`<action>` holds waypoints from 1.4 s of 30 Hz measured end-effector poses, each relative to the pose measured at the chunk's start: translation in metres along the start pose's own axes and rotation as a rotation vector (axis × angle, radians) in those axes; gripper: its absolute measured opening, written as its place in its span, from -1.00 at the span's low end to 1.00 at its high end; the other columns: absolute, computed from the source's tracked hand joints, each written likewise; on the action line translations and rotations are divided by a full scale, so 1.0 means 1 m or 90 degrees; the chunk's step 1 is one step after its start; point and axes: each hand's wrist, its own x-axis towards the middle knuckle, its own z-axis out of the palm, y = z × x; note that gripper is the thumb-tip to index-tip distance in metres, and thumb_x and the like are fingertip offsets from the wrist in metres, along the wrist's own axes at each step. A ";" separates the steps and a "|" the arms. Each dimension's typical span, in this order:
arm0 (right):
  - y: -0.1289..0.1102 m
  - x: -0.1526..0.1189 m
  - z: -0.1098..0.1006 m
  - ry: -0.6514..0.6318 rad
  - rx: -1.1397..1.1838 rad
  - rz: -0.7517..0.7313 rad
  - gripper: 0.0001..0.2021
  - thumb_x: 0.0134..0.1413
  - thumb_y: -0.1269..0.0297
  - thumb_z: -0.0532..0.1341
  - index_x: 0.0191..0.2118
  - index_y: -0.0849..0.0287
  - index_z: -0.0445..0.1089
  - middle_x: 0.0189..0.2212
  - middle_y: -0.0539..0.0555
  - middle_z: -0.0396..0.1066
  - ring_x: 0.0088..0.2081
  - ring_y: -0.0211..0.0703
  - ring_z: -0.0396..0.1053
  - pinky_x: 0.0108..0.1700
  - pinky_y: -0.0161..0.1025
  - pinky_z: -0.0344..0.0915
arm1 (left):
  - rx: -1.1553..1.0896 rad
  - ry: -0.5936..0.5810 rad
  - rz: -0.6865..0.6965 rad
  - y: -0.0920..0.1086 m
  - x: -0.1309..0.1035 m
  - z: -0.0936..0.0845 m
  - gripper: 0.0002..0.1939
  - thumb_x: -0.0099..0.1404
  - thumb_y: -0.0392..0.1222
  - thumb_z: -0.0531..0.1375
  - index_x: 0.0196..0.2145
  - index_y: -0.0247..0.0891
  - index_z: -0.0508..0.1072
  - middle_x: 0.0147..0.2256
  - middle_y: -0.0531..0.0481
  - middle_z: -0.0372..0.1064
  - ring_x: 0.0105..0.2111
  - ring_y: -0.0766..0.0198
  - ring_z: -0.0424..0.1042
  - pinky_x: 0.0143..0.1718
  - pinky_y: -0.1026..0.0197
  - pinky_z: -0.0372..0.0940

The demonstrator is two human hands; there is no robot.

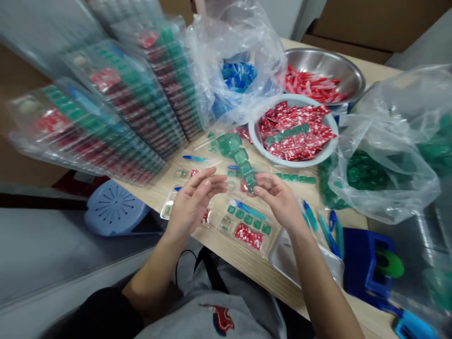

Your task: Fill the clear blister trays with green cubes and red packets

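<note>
My right hand [277, 197] pinches the lower end of a strip of green translucent squares [243, 162] above the table. Fingers apart and empty, my left hand [194, 200] hovers to the left of that strip. Below and between the hands lies a clear plastic tray [231, 230] holding green squares, a blue pen-like stick [252, 210] and a red patterned packet [249, 236]. More such trays lie behind it, partly hidden by my hands. Another row of green squares [295, 178] is just beyond my right hand.
A pale bowl [252, 134] holds red packets; behind it, a steel bowl [355, 70] holds red sticks. Plastic bags contain blue sticks [239, 75] and green pieces [367, 169]. Filled trays stand stacked at left [106, 103]. A blue tape dispenser [360, 259] sits at right.
</note>
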 end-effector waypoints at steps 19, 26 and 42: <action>0.048 0.116 0.063 -0.002 -0.455 0.017 -0.63 0.12 0.35 0.09 0.07 0.19 0.23 -0.45 0.00 0.44 -0.48 -0.18 0.39 -0.33 -0.21 0.36 | 0.705 0.278 0.051 0.004 0.040 -0.141 -0.66 0.22 -0.09 0.15 -0.12 -0.32 0.51 -0.23 -0.15 0.52 -0.22 0.10 0.47 -0.03 0.00 0.34; 0.045 0.111 0.071 -0.024 -0.638 -0.013 -0.64 0.12 0.45 0.11 0.05 0.22 0.34 -0.28 0.12 0.49 -0.18 -0.05 0.45 -0.05 -0.14 0.30 | 0.825 0.286 0.086 -0.004 0.047 -0.145 -0.69 0.29 -0.16 0.09 -0.09 -0.31 0.50 -0.14 -0.20 0.43 -0.18 0.10 0.43 0.05 -0.01 0.30; 0.006 0.064 0.061 -0.123 -0.808 -0.002 -0.72 0.30 0.40 0.07 0.02 0.23 0.44 0.01 0.25 0.41 0.01 0.02 0.42 0.03 -0.14 0.29 | 0.884 0.015 0.287 -0.001 0.080 -0.065 -0.73 0.35 -0.14 0.08 -0.09 -0.21 0.49 -0.13 -0.20 0.44 -0.07 -0.05 0.40 0.06 -0.11 0.23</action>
